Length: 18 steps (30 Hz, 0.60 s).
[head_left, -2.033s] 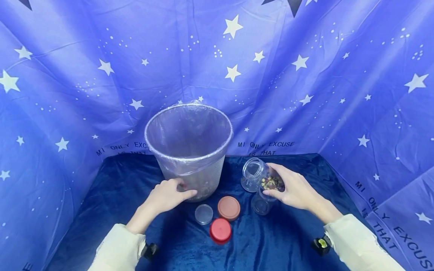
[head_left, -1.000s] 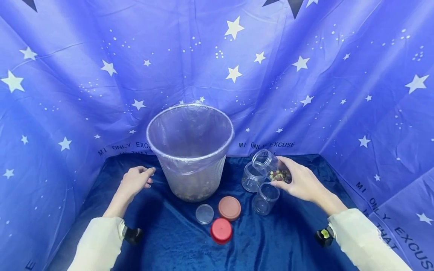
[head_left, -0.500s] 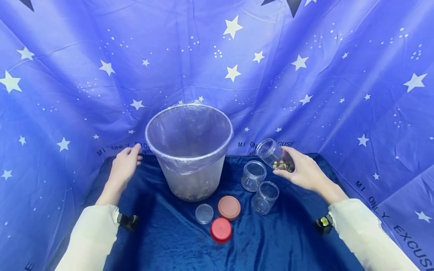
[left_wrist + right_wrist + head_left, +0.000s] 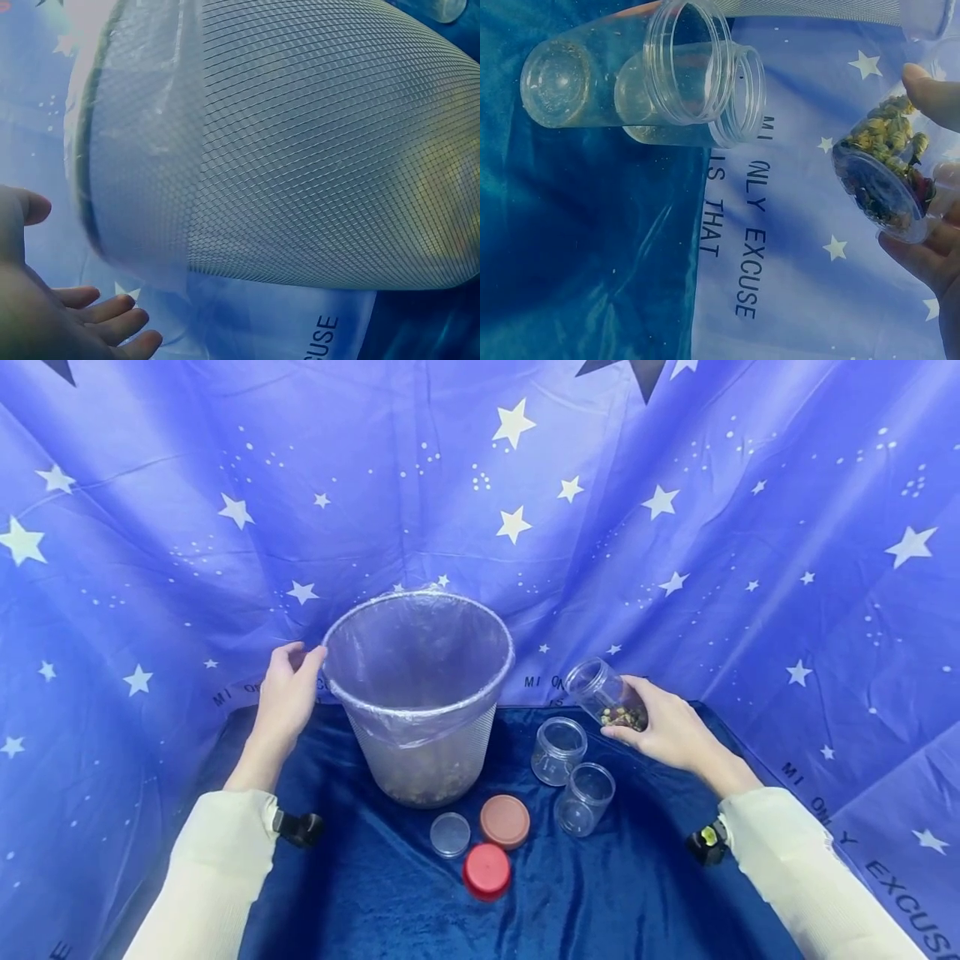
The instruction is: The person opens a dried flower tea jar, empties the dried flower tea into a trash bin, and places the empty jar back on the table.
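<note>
My right hand (image 4: 667, 727) grips a clear plastic jar (image 4: 592, 682) above the table, its open mouth tipped toward the left. Dried flower buds (image 4: 889, 133), yellow-green with some dark red, lie in the jar's lower end. My left hand (image 4: 288, 693) is at the left rim of a mesh wastebasket (image 4: 427, 760); in the left wrist view its thumb and fingers are spread, with a gap to the mesh. A clear bag (image 4: 142, 150) lines the basket and folds over its rim. Some brownish bits show through the basket's lower wall.
Two lidless clear jars, a shorter one (image 4: 558, 758) and a taller one (image 4: 584, 802), stand right of the basket. In front lie a clear lid (image 4: 450, 835), an orange-brown lid (image 4: 505, 822) and a red lid (image 4: 487, 870). A starry blue curtain (image 4: 420, 485) surrounds the dark blue cloth (image 4: 615, 902).
My right hand has lifted the flower-filled jar up and away from the two standing jars. My left hand has left the basket's lower front, swung left, then risen to the rim.
</note>
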Each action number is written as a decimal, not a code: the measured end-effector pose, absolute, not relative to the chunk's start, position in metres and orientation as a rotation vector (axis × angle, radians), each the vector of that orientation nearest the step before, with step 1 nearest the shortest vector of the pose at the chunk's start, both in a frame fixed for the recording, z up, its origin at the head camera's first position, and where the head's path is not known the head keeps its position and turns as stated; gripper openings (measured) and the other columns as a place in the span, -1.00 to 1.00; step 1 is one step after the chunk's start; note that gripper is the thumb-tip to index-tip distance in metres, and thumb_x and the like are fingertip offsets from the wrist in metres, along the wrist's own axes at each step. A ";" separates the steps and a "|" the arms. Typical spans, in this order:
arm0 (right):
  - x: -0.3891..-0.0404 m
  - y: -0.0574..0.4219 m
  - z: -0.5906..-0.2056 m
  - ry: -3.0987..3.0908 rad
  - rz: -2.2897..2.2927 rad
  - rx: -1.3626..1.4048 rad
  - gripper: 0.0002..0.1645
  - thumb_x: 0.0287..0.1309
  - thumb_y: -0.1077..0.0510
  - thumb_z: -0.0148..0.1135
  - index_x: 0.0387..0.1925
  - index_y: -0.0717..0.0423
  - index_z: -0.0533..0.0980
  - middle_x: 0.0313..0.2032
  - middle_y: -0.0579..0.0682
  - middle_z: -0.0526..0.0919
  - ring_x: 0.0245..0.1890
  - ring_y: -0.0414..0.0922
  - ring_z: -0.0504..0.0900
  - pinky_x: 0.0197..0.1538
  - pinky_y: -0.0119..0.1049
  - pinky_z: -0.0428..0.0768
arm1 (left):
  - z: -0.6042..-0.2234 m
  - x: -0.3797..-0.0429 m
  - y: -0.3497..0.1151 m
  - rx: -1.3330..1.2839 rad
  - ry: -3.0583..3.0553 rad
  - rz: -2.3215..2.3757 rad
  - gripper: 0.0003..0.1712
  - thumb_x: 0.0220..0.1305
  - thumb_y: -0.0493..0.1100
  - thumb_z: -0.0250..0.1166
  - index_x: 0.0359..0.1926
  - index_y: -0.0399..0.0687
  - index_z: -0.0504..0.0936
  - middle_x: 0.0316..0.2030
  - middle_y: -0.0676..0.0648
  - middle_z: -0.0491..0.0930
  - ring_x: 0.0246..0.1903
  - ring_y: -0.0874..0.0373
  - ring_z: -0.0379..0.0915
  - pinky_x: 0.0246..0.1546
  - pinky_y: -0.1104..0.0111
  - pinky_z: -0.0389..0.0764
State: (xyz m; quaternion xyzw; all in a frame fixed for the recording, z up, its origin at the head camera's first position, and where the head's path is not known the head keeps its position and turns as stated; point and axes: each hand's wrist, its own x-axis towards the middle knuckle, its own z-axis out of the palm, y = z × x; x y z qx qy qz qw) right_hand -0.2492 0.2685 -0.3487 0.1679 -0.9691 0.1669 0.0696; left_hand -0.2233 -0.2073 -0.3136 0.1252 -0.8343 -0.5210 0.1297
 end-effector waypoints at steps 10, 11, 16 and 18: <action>-0.254 0.266 -0.345 -2.912 0.485 0.520 0.04 0.09 -0.28 0.36 0.39 0.22 0.22 0.03 0.31 0.60 -0.06 0.21 0.64 -0.04 0.20 0.55 | -0.312 -0.236 -0.198 0.304 -2.506 -1.364 -0.13 0.38 0.15 0.05 0.51 -0.23 0.01 0.40 -0.31 0.27 0.42 -0.19 0.18 0.44 0.01 0.18; -0.254 0.266 -0.344 -2.903 0.486 0.525 0.03 0.08 -0.27 0.37 0.39 0.22 0.22 0.02 0.30 0.61 -0.07 0.20 0.64 -0.05 0.19 0.56 | -0.312 -0.238 -0.197 0.322 -2.509 -1.370 -0.12 0.37 0.12 0.07 0.52 -0.22 0.00 0.40 -0.31 0.28 0.41 -0.18 0.18 0.44 0.01 0.18; -0.256 0.261 -0.335 -2.867 0.505 0.540 0.00 0.07 -0.24 0.39 0.37 0.20 0.24 0.00 0.29 0.61 -0.09 0.20 0.65 -0.06 0.18 0.56 | -0.315 -0.245 -0.195 0.368 -2.551 -1.393 -0.16 0.33 -0.07 0.08 0.53 -0.20 -0.02 0.43 -0.32 0.23 0.43 -0.20 0.14 0.46 0.02 0.15; -0.257 0.259 -0.332 -2.862 0.514 0.546 0.00 0.07 -0.23 0.39 0.37 0.20 0.24 0.01 0.29 0.61 -0.07 0.20 0.64 -0.04 0.19 0.56 | -0.318 -0.247 -0.195 0.361 -2.550 -1.384 -0.21 0.32 -0.15 0.04 0.52 -0.20 0.02 0.42 -0.31 0.25 0.43 -0.21 0.15 0.45 0.02 0.16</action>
